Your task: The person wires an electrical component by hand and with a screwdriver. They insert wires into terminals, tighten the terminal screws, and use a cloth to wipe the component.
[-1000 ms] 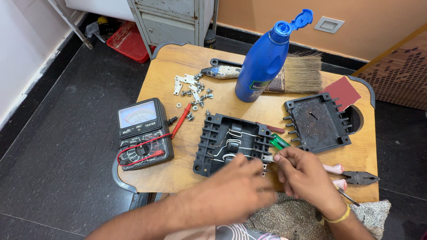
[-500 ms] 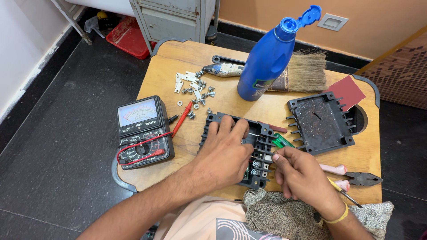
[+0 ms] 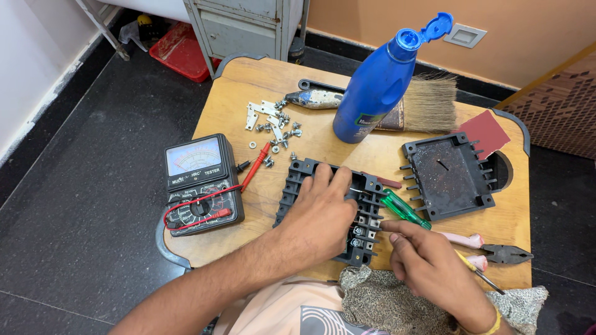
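Dark floor tiles surround a small wooden bench [image 3: 236, 105] that carries the work. At its near centre lies a black terminal block [image 3: 292, 186], open side up. The left hand [image 3: 320, 214] lies flat on it, grip spread wide and pressing it down, holding nothing. The right hand [image 3: 428, 263] has its grip closed on a green screwdriver [image 3: 403, 211], tip at the block's right-hand terminals. The black cover [image 3: 447, 177] is already off and lies apart to the right; loose screws [image 3: 276, 127] and plates lie at the far left, so disassembly appears well advanced, with terminal screws left in the block. A multimeter [image 3: 198, 183], blue bottle [image 3: 372, 93], brush [image 3: 428, 102] and pliers [image 3: 496, 251] stand by.
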